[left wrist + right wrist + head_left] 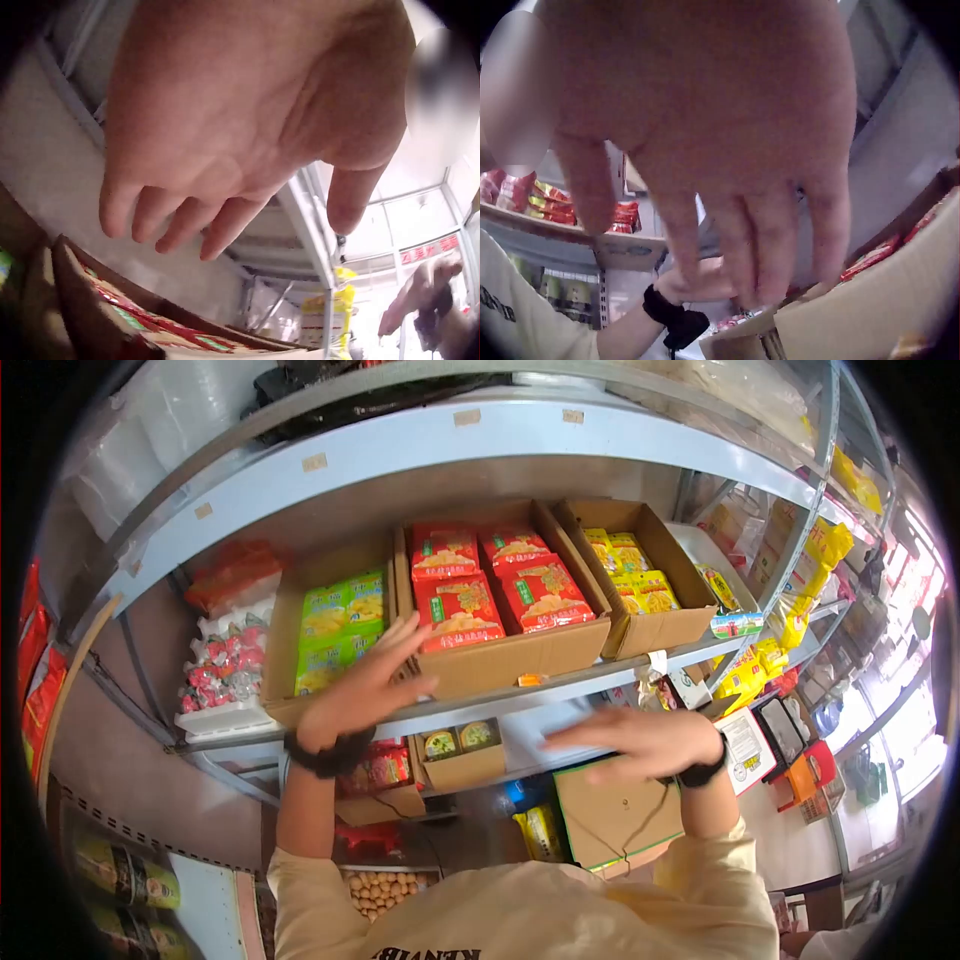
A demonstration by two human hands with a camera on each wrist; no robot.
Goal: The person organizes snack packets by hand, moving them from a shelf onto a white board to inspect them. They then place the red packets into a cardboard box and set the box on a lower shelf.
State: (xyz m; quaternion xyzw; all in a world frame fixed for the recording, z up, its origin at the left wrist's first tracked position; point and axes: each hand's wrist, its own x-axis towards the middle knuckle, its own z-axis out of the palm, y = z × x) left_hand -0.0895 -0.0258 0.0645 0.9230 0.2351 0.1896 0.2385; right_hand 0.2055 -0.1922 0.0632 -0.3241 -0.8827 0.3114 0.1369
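Note:
My left hand [365, 685], fingers extended, hangs in front of the carton of green packets [343, 605] and overlaps the corner of the carton of red packets [458, 610]. Its palm [247, 112] shows bare in the left wrist view. Farther right, my right hand [640, 743] is held over the lower level, slightly blurred, its fingers straight and holding nothing. In the right wrist view, that hand's long fingers [765, 247] hang before the cardboard carton wall [870, 315]. Yellow packets [630, 572] fill part of a third carton to the right.
The cartons stand on a metal shelf, under a pale upper beam [400, 455]. White trays of pink-wrapped items [225, 670] sit at left. Below are a small box of green-topped tubs [460, 743], a large flat carton [610, 810] and eggs [380, 890]. Yellow bags [825, 550] hang at right.

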